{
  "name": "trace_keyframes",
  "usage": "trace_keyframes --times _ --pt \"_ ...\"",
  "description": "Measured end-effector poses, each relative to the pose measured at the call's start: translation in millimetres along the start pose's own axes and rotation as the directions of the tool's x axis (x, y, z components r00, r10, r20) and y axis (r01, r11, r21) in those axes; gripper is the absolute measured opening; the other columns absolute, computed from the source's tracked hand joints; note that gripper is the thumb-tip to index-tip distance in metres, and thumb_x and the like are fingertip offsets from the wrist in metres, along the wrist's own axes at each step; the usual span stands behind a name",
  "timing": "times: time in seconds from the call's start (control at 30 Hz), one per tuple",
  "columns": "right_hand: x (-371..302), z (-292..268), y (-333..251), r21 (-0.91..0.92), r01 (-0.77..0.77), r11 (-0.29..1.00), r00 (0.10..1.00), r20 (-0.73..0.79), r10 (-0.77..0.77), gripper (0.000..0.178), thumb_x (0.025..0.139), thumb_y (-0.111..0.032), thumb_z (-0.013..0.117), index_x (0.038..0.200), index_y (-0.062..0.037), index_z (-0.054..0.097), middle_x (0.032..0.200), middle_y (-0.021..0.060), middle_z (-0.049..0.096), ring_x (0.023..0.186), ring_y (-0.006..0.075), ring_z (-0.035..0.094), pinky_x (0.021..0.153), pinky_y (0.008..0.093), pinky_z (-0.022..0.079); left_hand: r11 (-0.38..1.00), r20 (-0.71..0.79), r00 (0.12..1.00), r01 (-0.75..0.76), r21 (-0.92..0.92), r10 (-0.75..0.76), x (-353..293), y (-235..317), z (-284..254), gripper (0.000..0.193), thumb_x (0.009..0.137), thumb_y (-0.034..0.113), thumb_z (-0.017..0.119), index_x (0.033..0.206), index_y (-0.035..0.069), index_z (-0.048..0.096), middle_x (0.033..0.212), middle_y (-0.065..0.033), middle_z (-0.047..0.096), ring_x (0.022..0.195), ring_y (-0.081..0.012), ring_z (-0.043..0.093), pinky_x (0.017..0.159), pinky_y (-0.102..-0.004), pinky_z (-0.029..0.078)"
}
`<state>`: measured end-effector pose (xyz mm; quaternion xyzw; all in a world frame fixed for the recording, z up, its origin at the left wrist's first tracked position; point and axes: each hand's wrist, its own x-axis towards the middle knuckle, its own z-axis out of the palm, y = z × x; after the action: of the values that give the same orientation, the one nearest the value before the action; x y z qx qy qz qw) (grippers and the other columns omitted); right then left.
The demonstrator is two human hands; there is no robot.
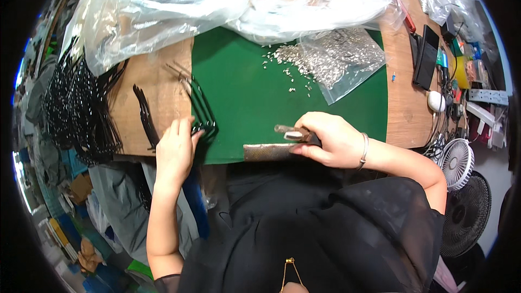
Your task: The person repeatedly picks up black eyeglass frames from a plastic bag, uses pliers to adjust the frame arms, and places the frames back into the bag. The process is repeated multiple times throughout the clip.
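My left hand [175, 146] is closed, pinching a few glossy black cords [204, 109] at the mat's left edge. The cords loop away from my fingers and their thin ends reach toward the bare wood. My right hand [328, 133] is wrapped round a pair of pliers [297, 134], with the jaws pointing left; the handles are mostly hidden in my palm. Just below the pliers, a flat brownish strip [267, 152] lies along the front edge of the green mat [244, 97], close to my right thumb. Several more black cords [144, 116] rest on the wood beside my left hand.
Small silvery metal pieces [287, 54] spill from a clear bag [347, 65] across the mat. Large clear plastic sheeting [260, 8] covers the far side. A bundle of black cords [78, 106] hangs at the left. A phone [427, 57] and a white fan [456, 164] are at the right.
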<state>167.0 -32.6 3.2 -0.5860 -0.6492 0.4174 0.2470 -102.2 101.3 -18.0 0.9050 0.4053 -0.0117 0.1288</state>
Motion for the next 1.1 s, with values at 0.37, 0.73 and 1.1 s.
trace_keyframes --times 0.37,0.73,1.1 --pt "-10 2 12 0.022 -0.045 0.999 0.998 -0.035 0.046 0.022 0.074 -0.019 0.064 0.085 -0.0028 0.053 0.078 0.0135 0.056 0.074 0.0299 0.056 0.066 0.0365 0.045 0.853 -0.401 0.901 -0.333 -0.402 0.163 146 76 -48 0.027 0.079 0.015 0.061 0.098 -0.003 0.054 0.091 -0.0158 0.060 0.086 -0.0226 0.059 0.076 -0.0298 0.046" --pt "-23 13 28 -0.604 -0.099 0.791 0.992 -0.123 0.030 0.051 0.066 -0.014 0.063 0.112 0.0012 0.047 0.102 0.0103 0.048 0.076 0.0224 0.052 0.064 0.0326 0.039 0.714 -0.387 0.921 -0.302 -0.632 0.047 325 71 12 0.031 0.088 0.029 0.045 0.084 0.001 0.056 0.077 -0.0053 0.058 0.071 -0.0143 0.051 0.066 -0.0306 0.041" --pt "-26 -4 36 -0.279 -0.154 0.948 0.968 -0.234 0.089 0.021 0.069 -0.009 0.060 0.087 -0.0030 0.051 0.076 0.0127 0.054 0.072 0.0300 0.055 0.064 0.0377 0.044 -0.256 -0.118 0.881 0.004 -0.967 0.459 85 79 -111 0.041 0.093 0.029 0.031 0.126 0.003 0.035 0.122 -0.0148 0.048 0.058 -0.0082 0.055 0.066 -0.0305 0.048"
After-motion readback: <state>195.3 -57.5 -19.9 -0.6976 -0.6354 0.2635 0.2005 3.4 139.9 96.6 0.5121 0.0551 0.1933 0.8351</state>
